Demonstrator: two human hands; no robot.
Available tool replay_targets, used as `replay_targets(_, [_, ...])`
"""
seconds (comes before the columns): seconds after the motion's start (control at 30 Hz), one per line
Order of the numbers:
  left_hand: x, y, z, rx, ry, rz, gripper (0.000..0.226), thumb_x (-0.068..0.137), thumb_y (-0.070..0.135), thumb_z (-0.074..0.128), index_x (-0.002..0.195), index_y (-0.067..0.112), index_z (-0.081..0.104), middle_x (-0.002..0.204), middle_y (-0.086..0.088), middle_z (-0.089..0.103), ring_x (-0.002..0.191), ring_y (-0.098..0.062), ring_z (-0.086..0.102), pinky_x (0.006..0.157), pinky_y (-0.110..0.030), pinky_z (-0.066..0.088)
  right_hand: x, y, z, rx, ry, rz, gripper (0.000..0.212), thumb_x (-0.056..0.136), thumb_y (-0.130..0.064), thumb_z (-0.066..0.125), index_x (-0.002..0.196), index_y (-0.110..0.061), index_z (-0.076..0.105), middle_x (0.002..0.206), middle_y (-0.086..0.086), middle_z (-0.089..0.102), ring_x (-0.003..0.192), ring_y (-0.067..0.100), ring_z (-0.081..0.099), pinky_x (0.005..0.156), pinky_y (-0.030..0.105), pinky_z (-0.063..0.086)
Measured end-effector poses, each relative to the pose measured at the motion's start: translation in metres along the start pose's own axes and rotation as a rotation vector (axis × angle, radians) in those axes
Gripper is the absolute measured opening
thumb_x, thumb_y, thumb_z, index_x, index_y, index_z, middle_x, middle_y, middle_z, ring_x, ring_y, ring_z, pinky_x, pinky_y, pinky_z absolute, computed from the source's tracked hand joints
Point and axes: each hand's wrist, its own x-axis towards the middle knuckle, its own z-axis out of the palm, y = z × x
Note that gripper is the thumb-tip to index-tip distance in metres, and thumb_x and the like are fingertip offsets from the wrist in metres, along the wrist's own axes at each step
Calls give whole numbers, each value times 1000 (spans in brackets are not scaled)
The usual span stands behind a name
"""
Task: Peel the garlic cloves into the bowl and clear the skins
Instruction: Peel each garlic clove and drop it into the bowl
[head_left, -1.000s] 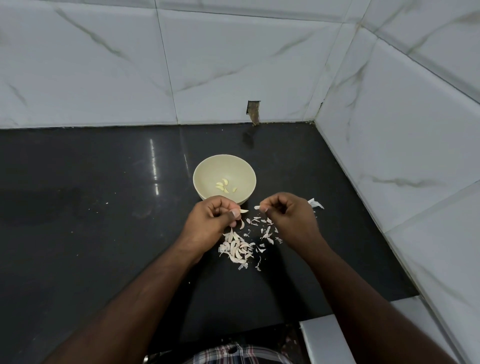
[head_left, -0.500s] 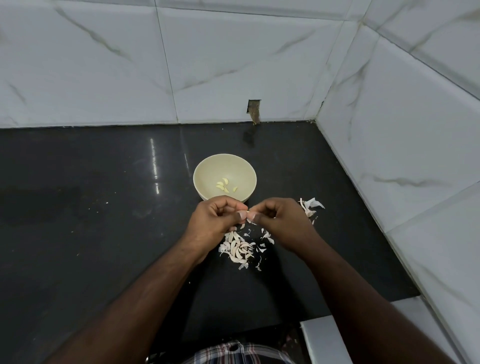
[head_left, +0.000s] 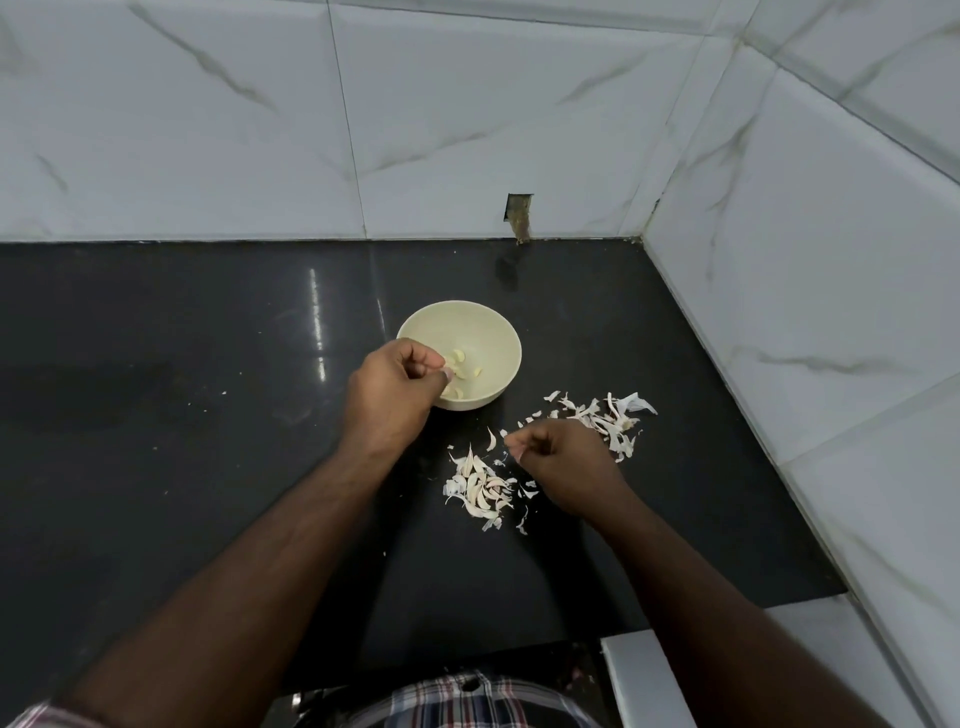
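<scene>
Both forearms are bare from the hands back toward the elbows. A plaid sleeve (head_left: 31, 716) in red, white and dark checks ends behind the left hand (head_left: 390, 387). Behind the right hand (head_left: 563, 467), a matching plaid shirt (head_left: 467, 701) covers the torso.

A single wide-angle view looks from the person's head forward and steeply down onto the glossy black stone table (head_left: 156, 415), facing the corner where two white marble-veined tile walls (head_left: 208, 130) meet at the upper right. Both forearms run up from the bottom edge to the hands, left hand (head_left: 392, 392) and right hand (head_left: 563, 467), which sit near the middle of the frame and close to the lens, with the checked shirt (head_left: 467, 701) at the very bottom edge. Straight tile joints bow near the borders, and no second view shares the scene.
</scene>
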Motion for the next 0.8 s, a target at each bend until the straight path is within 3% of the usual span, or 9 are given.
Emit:
replay_targets(0.1, [2,-1,-1,42,-27,-13,10,84,21,77,84,31,76,81,13,73,72,-6,68,73,-31,60,-1,-7,11,-81,-36,-42,17,94,-22,66,107,-21,77,97,-8,75,82,-1,63,68,3,39])
replay_targets(0.23, [-5,-1,-1,58,-62,27,15,87,19,74,93,33,77,88,20,73,80,-4,68,79,-32,59,3,-19,23,-170,-69,-92,23,94,-29,64,112,-19,74,102,-3,75,96,13,68,85,26,50])
replay_targets(0.3, [-8,-3,-1,60,-78,38,16,87,19,73,90,34,76,85,21,73,80,-4,69,78,-30,57,6,-23,29,-218,-96,-85,27,92,-34,65,113,-19,73,100,-1,74,95,17,67,84,31,51])
replay_targets(0.4, [-12,-10,1,-1,-157,41,21,86,13,73,85,34,74,76,18,72,65,-8,69,73,-28,55,8,-26,35,-258,-111,-59,27,87,-35,69,109,-20,72,94,-2,71,92,19,66,82,33,52])
replay_targets(0.5, [-19,-14,0,-46,-245,49,21,87,10,74,86,31,74,72,15,70,58,-8,66,70,-29,55,8,-27,38,-197,-93,-57,11,82,-29,73,91,-23,70,75,-10,63,78,13,63,75,31,50])
replay_targets(0.6, [-25,-19,-1,-15,-300,39,16,86,13,75,87,29,74,72,8,70,60,-10,67,71,-32,57,8,-29,37,-106,-68,-23,12,79,-26,76,79,-25,64,71,-8,64,70,9,61,71,31,51])
replay_targets(0.8, [-36,-24,-2,98,-435,-21,4,87,26,76,87,29,73,68,8,72,64,-5,69,67,-25,55,4,-26,22,220,-78,69,10,83,-18,78,83,-18,68,67,3,72,62,15,70,55,26,50])
